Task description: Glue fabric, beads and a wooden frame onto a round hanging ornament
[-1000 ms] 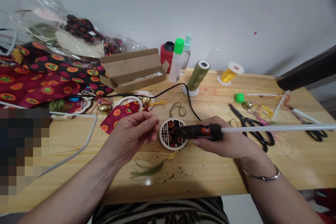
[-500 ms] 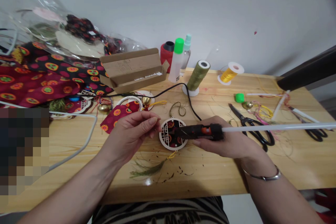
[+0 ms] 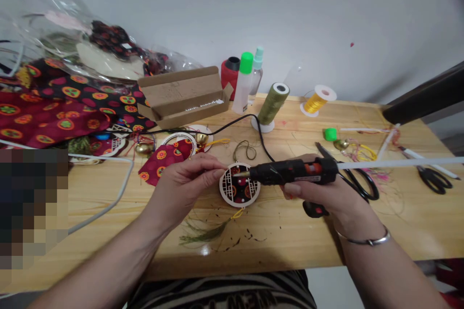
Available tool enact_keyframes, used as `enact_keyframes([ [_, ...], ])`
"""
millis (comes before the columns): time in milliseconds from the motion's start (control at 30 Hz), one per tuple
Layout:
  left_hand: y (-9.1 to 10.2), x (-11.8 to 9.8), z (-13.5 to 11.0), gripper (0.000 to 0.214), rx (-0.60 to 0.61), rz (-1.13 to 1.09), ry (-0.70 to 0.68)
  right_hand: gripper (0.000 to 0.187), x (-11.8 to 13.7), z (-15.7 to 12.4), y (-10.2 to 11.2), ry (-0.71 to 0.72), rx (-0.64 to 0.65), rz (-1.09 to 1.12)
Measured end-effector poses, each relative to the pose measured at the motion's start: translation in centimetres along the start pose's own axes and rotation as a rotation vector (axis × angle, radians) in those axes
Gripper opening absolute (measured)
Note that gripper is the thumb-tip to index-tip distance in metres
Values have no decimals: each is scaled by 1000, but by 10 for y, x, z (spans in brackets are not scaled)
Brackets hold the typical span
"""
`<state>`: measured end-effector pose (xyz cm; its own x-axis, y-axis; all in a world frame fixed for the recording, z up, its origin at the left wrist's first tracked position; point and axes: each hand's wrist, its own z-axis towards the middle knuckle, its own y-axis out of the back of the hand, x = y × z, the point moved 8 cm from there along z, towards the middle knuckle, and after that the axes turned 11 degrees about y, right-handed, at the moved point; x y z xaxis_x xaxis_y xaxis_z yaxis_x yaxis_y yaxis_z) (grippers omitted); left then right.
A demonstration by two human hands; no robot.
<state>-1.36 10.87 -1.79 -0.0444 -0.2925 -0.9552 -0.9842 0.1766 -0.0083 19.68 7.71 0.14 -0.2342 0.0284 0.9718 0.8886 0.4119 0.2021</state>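
A round ornament (image 3: 241, 192) with a pale lattice rim, dark floral fabric and small white beads lies flat on the table. A green tassel (image 3: 208, 232) trails from its lower edge on a yellow cord, and a dark green cord loop (image 3: 246, 150) extends from its top. My left hand (image 3: 192, 181) pinches at the ornament's upper left rim, thumb and forefinger close together. In my right hand (image 3: 319, 190) is a black hot glue gun (image 3: 293, 172), held sideways. Its metal tip is over the upper part of the ornament; contact cannot be made out. A long white glue stick (image 3: 395, 163) sticks out behind it.
Behind stand an open cardboard box (image 3: 181, 91), bottles (image 3: 242, 87), a green thread spool (image 3: 273, 106) and a yellow spool (image 3: 315, 101). Black scissors (image 3: 362, 178) lie right, partly behind my right hand. Floral fabric (image 3: 54, 106) fills the left. A black cable (image 3: 232, 123) crosses the table.
My right hand has drawn the glue gun right and turned it, so its metal tip and trigger now show. My left fingertips have moved slightly right onto the ornament's rim.
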Motion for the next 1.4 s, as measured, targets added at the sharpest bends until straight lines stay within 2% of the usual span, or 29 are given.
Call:
enact_keyframes([
  [100,0,-6,-1,6,-35,120,-62,39,4,1,3,67,-15,32],
  [267,1,-5,-1,5,-30,99,-40,32,1,4,-6,26,58,-119],
  [500,2,-4,-2,5,-38,96,-40,25,3,9,-17,87,179,-235],
  [667,-2,-5,-3,5,-27,87,-12,24,2,9,-16,98,164,-270],
  [900,-6,3,-5,7,-32,112,118,25,5,9,-19,107,175,-292],
  [1100,-11,2,-5,9,-14,195,98,26,4,9,-19,91,183,-284],
  [1267,-11,1,-6,10,-46,251,77,23,-1,3,-12,32,126,-166],
  [1333,-10,1,-6,11,-53,274,54,25,-5,-2,-8,-7,78,-29],
  [1400,-8,0,-6,11,-69,293,16,28,-1,-4,0,56,-16,175],
])
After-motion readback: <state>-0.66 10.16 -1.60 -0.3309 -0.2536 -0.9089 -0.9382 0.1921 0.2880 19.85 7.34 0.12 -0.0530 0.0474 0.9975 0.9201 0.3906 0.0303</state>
